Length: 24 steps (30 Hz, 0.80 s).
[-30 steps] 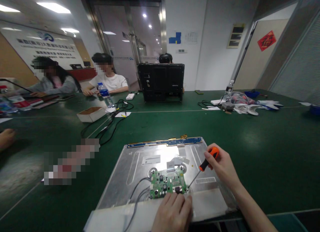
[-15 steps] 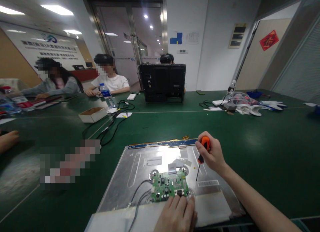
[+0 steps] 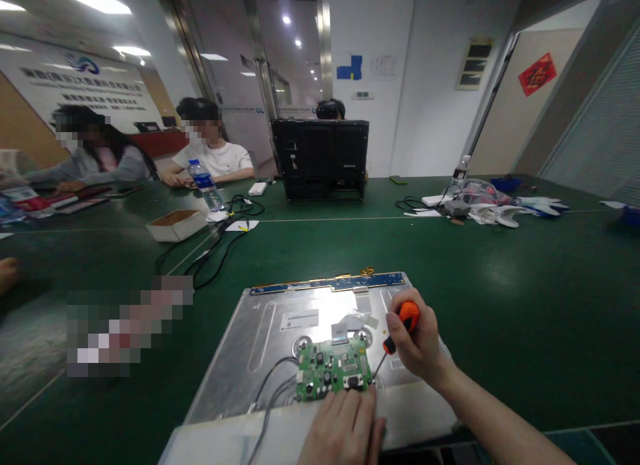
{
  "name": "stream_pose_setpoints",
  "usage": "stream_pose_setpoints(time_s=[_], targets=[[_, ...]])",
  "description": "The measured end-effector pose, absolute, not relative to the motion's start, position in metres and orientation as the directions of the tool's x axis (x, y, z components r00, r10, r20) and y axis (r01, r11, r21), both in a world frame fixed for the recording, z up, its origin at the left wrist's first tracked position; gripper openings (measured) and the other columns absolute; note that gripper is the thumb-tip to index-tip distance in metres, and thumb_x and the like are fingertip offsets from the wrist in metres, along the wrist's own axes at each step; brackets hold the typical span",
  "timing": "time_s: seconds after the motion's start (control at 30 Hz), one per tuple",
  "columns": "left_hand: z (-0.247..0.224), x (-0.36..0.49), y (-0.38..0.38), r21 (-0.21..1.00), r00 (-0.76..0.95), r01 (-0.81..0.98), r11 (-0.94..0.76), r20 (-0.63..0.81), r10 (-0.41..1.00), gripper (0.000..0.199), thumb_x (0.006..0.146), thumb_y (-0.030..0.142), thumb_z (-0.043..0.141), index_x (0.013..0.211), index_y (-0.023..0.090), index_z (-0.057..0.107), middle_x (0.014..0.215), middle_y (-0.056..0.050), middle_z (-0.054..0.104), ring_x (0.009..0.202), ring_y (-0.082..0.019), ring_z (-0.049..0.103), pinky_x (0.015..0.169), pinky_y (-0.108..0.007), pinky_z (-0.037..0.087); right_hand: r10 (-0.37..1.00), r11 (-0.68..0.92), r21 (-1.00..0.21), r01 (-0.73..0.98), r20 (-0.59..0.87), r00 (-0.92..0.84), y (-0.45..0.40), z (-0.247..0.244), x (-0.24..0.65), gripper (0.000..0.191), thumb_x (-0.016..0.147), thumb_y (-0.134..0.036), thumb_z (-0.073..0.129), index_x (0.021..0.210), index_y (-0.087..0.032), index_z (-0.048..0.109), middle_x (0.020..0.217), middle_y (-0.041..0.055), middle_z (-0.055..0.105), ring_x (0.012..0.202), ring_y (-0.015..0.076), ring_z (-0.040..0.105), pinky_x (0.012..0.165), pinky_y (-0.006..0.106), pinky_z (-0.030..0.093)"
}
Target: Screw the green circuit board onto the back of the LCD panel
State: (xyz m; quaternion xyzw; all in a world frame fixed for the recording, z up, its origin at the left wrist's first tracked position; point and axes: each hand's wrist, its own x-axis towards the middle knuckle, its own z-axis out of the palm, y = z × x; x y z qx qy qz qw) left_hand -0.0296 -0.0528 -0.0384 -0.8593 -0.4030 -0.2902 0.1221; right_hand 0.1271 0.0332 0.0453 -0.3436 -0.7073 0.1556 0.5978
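My right hand (image 3: 421, 348) grips the orange and black handle of a screwdriver (image 3: 409, 315). The thin shaft slants down and left, its tip at the lower right corner of a green circuit board (image 3: 333, 366); whether it sits in a screw cannot be made out. Along the board's lower edge lies my left hand (image 3: 345, 425), fingers stretched out and the fingertips at the edge. The board rests on a silver metal panel (image 3: 225, 368), with cables running from its left side. A blue strip board (image 3: 325, 283) lines the panel's far edge, and a pale sheet (image 3: 220, 438) covers the near part.
Beyond the panel stands a black monitor housing (image 3: 320, 159), a person behind it. An open box (image 3: 177, 226), black cables (image 3: 224, 255) and a water bottle (image 3: 206, 185) are at the left. Gloves (image 3: 493, 215) lie at the back right. Other people sit at the far left.
My right hand has lowered and tilted the screwdriver, bringing its tip left from the bare panel to the board's corner. My left hand keeps its place by the board. The view has shifted slightly.
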Motion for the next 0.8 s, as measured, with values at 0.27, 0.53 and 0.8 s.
stream_pose_setpoints(time_s=[0.27, 0.53, 0.8], targets=[[-0.0371, -0.0298, -0.0531, 0.016, 0.517, 0.758, -0.652, 0.594, 0.616, 0.024, 0.097, 0.019, 0.037, 0.108, 0.012, 0.057, 0.071, -0.006, 0.062, 0.061, -0.019, 0.062, 0.060, -0.030, 0.049, 0.678, 0.712, -0.624, 0.322, 0.731, -0.081, 0.0360, 0.0403, 0.1243, 0.013, 0.087, -0.031, 0.048, 0.077, -0.024, 0.044, 0.055, -0.0058, 0.045, 0.043, 0.0107, 0.044, 0.043, 0.024, 0.036], [-0.0380, -0.0295, -0.0535, 0.020, 0.521, 0.753, -0.657, 0.591, 0.615, 0.025, 0.097, 0.018, 0.037, 0.110, 0.011, 0.056, 0.070, -0.006, 0.061, 0.062, -0.020, 0.062, 0.059, -0.031, 0.048, 0.638, 0.749, -0.579, 0.321, 0.760, -0.119, 0.0357, 0.0418, 0.1243, 0.010, 0.087, -0.026, 0.048, 0.079, -0.024, 0.043, 0.055, -0.0069, 0.043, 0.043, 0.0100, 0.043, 0.043, 0.023, 0.035], [-0.0397, -0.0298, -0.0541, 0.034, 0.511, 0.756, -0.654, 0.592, 0.623, 0.025, 0.097, 0.019, 0.036, 0.110, 0.011, 0.056, 0.071, -0.005, 0.061, 0.063, -0.020, 0.062, 0.059, -0.030, 0.047, 0.621, 0.764, -0.562, 0.317, 0.774, -0.125, 0.0350, 0.0418, 0.1255, 0.010, 0.086, -0.022, 0.049, 0.079, -0.024, 0.043, 0.053, -0.0076, 0.043, 0.042, 0.0097, 0.043, 0.043, 0.022, 0.036]])
